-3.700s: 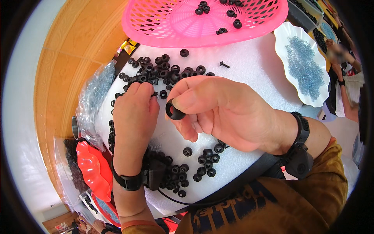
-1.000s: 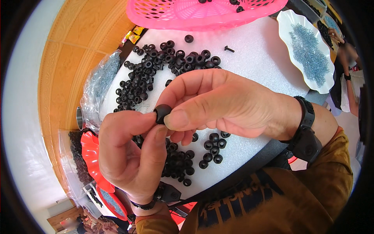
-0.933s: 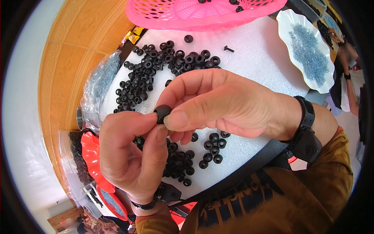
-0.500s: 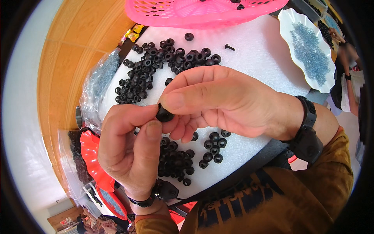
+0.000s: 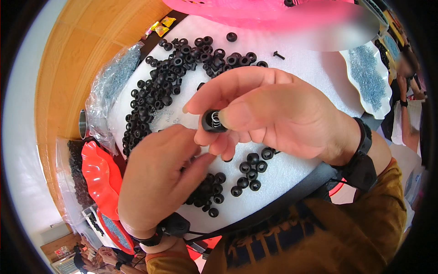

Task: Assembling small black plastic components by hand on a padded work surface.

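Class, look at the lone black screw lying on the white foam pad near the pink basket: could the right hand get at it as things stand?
Probably not at once: the right hand is pinching a black ring with a spring. The lone black screw lies bare on the foam, nothing between.

Clear plastic bag (image 5: 109,86) of small grey metal parts: lay at ten o'clock, crumpled, beside the white pad (image 5: 310,77). Yellow wrappers (image 5: 160,26): lay at eleven o'clock, small, crinkled.

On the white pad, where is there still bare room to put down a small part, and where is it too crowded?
Bare foam pad lies between the lone black screw and the white tray of small metal parts, above the right hand. Another free strip runs along the near edge, right of the small ring cluster. The upper left is crowded with black rings.
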Demonstrator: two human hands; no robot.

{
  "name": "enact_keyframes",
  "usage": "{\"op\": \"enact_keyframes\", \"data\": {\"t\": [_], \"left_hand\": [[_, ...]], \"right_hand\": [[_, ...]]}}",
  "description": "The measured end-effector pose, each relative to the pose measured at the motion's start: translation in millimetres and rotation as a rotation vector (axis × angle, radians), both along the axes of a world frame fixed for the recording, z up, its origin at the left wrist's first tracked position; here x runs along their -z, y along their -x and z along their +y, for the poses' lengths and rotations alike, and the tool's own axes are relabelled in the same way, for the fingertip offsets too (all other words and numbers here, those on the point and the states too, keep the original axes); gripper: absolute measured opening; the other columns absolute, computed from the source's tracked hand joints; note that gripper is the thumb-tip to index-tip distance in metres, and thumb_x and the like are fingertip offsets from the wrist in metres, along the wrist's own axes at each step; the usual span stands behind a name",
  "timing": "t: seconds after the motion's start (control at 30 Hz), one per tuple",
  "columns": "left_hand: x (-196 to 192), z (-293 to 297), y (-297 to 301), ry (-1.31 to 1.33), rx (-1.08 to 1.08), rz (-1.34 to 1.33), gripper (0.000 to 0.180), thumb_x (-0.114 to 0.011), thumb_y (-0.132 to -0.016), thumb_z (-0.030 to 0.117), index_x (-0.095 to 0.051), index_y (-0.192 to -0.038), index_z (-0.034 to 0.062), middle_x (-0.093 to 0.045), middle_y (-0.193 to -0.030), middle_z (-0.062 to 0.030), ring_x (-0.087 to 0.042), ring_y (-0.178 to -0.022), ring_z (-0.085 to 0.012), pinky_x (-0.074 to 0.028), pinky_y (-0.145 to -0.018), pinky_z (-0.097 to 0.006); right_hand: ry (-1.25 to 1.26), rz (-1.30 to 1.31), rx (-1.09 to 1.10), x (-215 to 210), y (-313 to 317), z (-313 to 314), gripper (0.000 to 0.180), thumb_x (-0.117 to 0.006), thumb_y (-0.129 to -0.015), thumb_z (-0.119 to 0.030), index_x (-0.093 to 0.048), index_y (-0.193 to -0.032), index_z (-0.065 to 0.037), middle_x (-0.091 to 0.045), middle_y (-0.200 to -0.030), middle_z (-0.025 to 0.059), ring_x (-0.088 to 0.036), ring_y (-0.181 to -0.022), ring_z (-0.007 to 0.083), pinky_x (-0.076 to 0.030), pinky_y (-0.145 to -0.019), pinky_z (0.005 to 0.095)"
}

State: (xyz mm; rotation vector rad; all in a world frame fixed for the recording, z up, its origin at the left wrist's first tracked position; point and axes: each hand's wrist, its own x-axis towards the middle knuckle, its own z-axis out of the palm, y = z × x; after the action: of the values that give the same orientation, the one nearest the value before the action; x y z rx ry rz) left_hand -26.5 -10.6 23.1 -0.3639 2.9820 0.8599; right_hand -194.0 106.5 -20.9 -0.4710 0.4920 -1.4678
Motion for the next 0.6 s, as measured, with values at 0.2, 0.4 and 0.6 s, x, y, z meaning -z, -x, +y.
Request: {"op": "enact_keyframes", "data": {"t": [0.2,0.4,0.6], "left_hand": [[14.1,9.4,0.2,0.122,0.077,-0.101,0.027,-0.066,-0.074,0.016,-0.055,-0.097,0.0063,-0.057,-0.082,-0.0086,-0.057,-0.077,-0.0290,-0.041,-0.067,-0.040],[16.9,7.4,6.1,0.197,0.136,-0.123,0.025,-0.064,-0.073,0.012,-0.055,-0.096,0.0064,-0.057,-0.083,-0.0096,-0.056,-0.078,-0.0313,-0.042,-0.068,-0.040],[12.9,0.6,0.9,0.099,0.034,-0.125,0.022,-0.062,-0.074,0.004,-0.059,-0.095,0.0005,-0.057,-0.089,-0.0137,-0.057,-0.083,-0.0305,-0.045,-0.074,-0.036]], "right_hand": [[0.008,0.049,0.071,0.7,-2.0,-2.2,0.035,-0.053,-0.086,-0.011,-0.053,-0.118,0.005,-0.065,-0.093,0.0158,-0.062,-0.078,0.0216,-0.049,-0.075,0.0319],[0.041,0.230,0.184,-1.1,-1.1,-7.1,0.036,-0.048,-0.090,-0.019,-0.054,-0.116,0.005,-0.065,-0.085,0.0134,-0.061,-0.070,0.0172,-0.047,-0.066,0.0271],[0.108,0.309,0.236,4.3,2.9,-7.5,0.031,-0.050,-0.089,-0.020,-0.058,-0.109,0.003,-0.064,-0.084,0.0102,-0.060,-0.071,0.0143,-0.046,-0.065,0.0252]]}}
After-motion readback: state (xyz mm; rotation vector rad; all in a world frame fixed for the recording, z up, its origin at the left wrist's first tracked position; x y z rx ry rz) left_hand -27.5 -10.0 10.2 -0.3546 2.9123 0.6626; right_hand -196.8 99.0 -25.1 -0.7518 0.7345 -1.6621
